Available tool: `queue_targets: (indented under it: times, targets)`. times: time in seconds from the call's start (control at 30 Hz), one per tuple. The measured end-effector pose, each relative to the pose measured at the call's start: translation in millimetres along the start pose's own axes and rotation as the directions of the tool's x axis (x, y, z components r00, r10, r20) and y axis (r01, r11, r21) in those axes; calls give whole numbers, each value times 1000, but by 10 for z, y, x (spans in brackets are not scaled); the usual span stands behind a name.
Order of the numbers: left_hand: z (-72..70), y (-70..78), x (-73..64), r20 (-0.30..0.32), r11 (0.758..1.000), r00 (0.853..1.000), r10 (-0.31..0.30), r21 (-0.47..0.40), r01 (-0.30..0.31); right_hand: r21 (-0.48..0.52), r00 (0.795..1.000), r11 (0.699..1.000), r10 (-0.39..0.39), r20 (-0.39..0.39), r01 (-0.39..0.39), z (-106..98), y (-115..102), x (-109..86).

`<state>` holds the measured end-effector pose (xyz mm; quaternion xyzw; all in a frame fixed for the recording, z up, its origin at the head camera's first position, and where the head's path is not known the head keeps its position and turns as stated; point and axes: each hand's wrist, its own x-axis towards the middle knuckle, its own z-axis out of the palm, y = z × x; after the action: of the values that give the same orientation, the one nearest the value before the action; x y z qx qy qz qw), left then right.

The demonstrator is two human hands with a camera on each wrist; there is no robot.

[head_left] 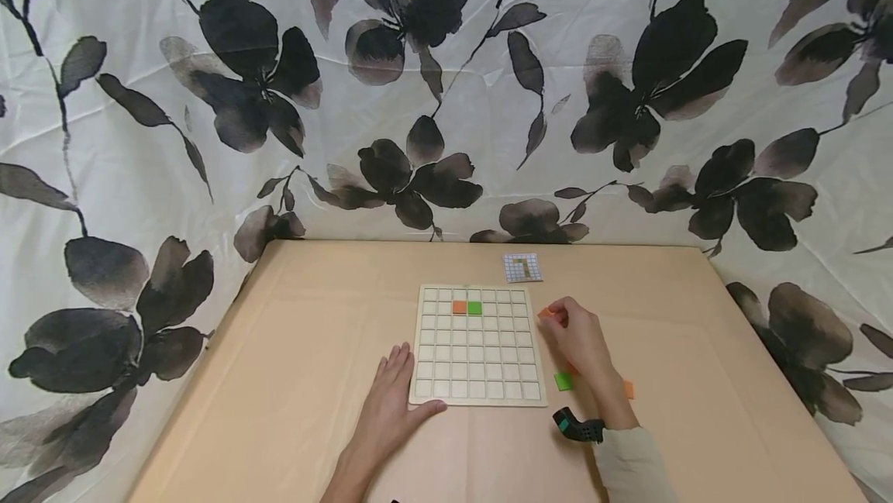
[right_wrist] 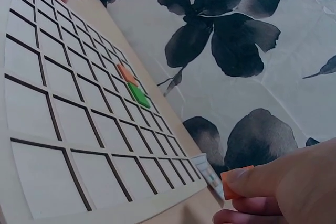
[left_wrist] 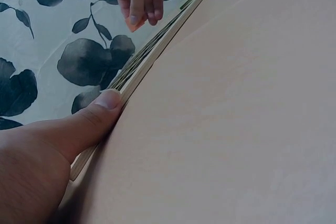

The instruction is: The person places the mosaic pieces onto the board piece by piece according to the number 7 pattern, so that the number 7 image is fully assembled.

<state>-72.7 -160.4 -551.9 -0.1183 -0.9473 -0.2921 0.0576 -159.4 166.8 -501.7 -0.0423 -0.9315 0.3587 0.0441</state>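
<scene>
A pale wooden grid board (head_left: 477,352) lies on the table, with an orange tile (head_left: 459,307) and a green tile (head_left: 474,308) side by side in its second row from the top. My left hand (head_left: 391,402) rests at the board's lower left corner, fingers extended along the left side and thumb (left_wrist: 97,116) on the near edge. Just off the board's upper right side, my right hand (head_left: 580,339) pinches an orange square tile (right_wrist: 229,184) between thumb and fingers. The held tile is raised above the table and partly covered by the fingertips.
Beyond the board lies a small card (head_left: 522,267) printed with a coloured grid pattern. A loose green tile (head_left: 563,381) and an orange tile (head_left: 629,390) lie right of the board, partly covered by my right arm. Floral cloth (head_left: 418,100) hangs behind the table.
</scene>
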Motion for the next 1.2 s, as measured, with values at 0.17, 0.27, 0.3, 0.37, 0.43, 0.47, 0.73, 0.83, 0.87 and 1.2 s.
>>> queue_targets:
  times: [0.17, 0.27, 0.3, 0.37, 0.43, 0.47, 0.73, 0.83, 0.87, 1.2]
  targets:
    - [-12, -5, -7, 7, 1000, 1000, -5, 2, 5, 15, 1000, 1000, -23, 0, 23, 40, -52, 39]
    - [-12, -2, -8, 11, 1000, 1000, -2, 1, 2, 30, 999, 999, -35, -7, 36, 61, -65, 53]
    - [-11, -2, -8, 9, 1000, 1000, 0, 4, 0, 36, 999, 998, -42, -5, 43, 68, -66, 57]
    - [-9, -2, -9, 5, 1000, 1000, 3, 7, -3, 43, 998, 998, -55, -6, 55, 86, -68, 64]
    - [-7, -3, -6, 2, 1000, 1000, 7, 13, -7, 46, 998, 997, -65, -12, 66, 102, -74, 70]
    - [-6, -5, -6, -1, 1000, 1000, 10, 16, -10, 44, 997, 996, -72, -17, 73, 110, -78, 73]
    - [-10, -8, -14, 8, 1000, 1000, -5, 1, 5, 39, 990, 990, -133, -37, 135, 202, -132, 102]
    - [-4, -15, -14, 14, 1000, 1000, -16, -6, 16, 49, 989, 988, -146, -34, 148, 246, -157, 115]
    - [-6, -17, -13, 15, 1000, 1000, -17, -5, 17, 54, 988, 987, -152, -33, 154, 261, -164, 121]
    - [0, -45, -12, 5, 1000, 1000, 1, -10, -1, 91, 988, 984, -155, -5, 155, 389, -230, 160]
